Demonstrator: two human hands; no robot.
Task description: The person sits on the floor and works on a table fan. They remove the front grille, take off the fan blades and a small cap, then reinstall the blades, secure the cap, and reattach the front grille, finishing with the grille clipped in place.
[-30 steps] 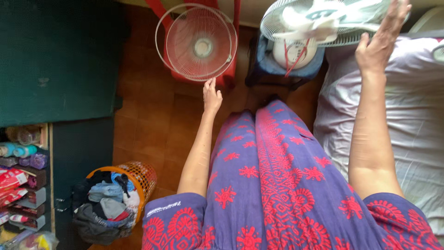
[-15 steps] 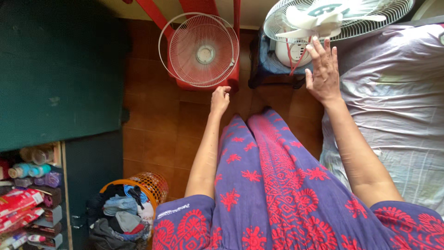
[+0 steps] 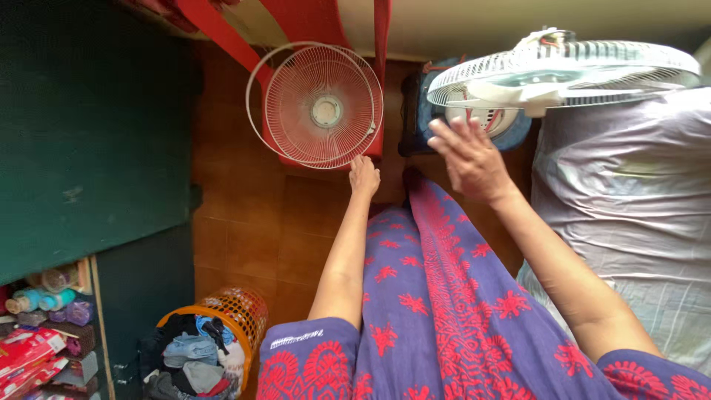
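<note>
The front grille is already off the fan and leans upright against a red stand, on the floor left of the fan. The fan itself stands beside the bed, its head tilted so the remaining guard lies nearly flat, with the blades showing through it; the rest of the fan is as yet in one piece, as far as can be seen.

The left hand reaches down to the lower edge of the grille, fingers curled loosely and touching or nearly touching its rim; whether they grasp it I cannot tell. The right hand is spread open, fingers released and holding nothing, just under the fan's guard and in front of its motor housing.

Left of the fan, beyond the grille, lies a dark green mat. Farther left and nearer the person sits an orange basket of clothes, and beside it a shelf of bottles and packets. The person's purple-and-red dress hides the floor directly below the fan's base.
</note>
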